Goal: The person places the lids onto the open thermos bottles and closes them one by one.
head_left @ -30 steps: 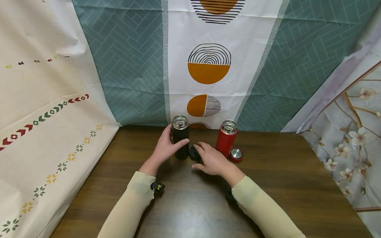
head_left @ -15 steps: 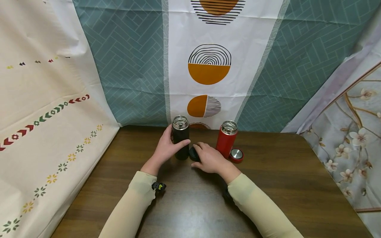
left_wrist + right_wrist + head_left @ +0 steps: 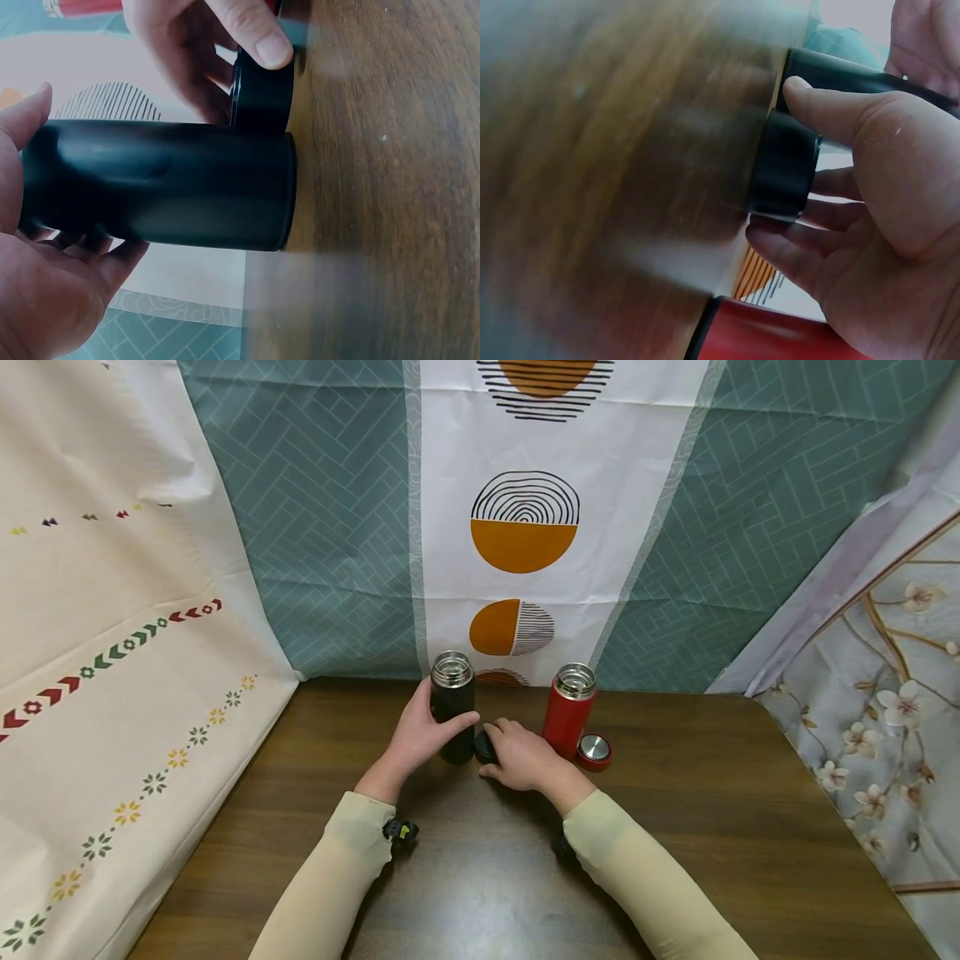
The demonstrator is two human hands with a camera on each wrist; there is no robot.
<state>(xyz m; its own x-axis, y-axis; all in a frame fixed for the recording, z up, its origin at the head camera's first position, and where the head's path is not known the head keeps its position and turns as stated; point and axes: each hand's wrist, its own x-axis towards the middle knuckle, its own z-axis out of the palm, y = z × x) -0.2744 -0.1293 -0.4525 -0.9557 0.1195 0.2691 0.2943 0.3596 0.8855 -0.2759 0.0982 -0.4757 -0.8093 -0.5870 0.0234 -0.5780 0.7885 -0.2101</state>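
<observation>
Altogether, two bottles and two lids stood or lay on the brown wooden table (image 3: 712, 843), close to its far edge, with a teal and white cloth (image 3: 337, 527) hanging behind. Two arms in pale sleeves (image 3: 330, 877) reached forward from the near side and angled inward.

Both bottles were upright, their bare steel mouths facing up; how full either one was could not be made out. The black bottle (image 3: 453, 700) stood on the left, and the red bottle (image 3: 568, 714) stood a little apart to its right.

The left hand (image 3: 422, 731) had the black bottle in its grasp from the left side, thumb across the near face and fingers round the back. Meanwhile the right hand (image 3: 525, 758) reached across in front of the red bottle, palm turned down, its thumb and fingers holding opposite sides of the black lid (image 3: 784, 165). That lid sat on the table just beside the foot of the black bottle; whether the two touched, I could not tell. The red lid (image 3: 594, 749) lay to the right of the red bottle's base, steel inner face up. Smallest was a black band (image 3: 400, 832) at the left wrist, with a yellow-green mark.
</observation>
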